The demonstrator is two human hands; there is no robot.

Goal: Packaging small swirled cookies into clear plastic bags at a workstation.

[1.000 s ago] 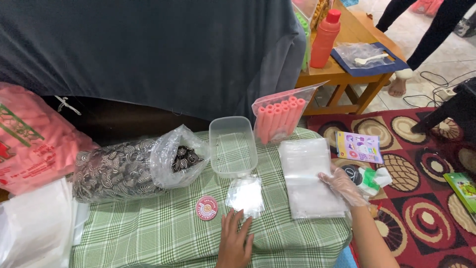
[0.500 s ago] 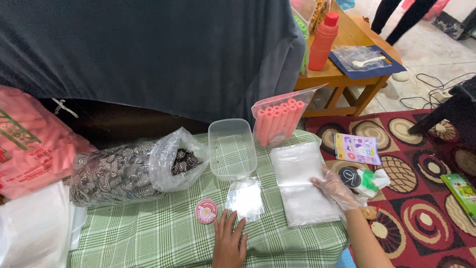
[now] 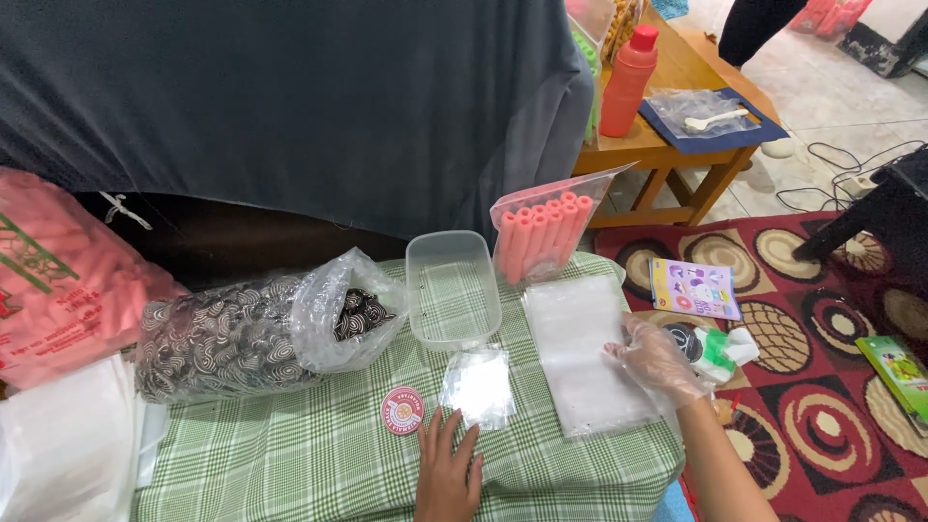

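The left hand (image 3: 449, 474) lies flat and open on the green checked surface (image 3: 290, 454), fingertips just below a small clear plastic bag (image 3: 478, 387) and holding nothing; the right hand (image 3: 659, 360), in a thin clear glove, rests with fingers spread on the right edge of a flat stack of glossy plastic bags (image 3: 580, 353), gripping none; a round pink sticker (image 3: 402, 410) sits beside the small bag; a clear rectangular tub (image 3: 452, 288) stands behind it.

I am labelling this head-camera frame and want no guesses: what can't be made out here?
- Big pink bag: cut by the left edge.
- Bare left hand: wrist cut by the bottom edge.
- Small clear plastic pouch: glare hides any contents.
- Round pink sticker: print too small.
- Low wooden table: partly behind the dark cloth.
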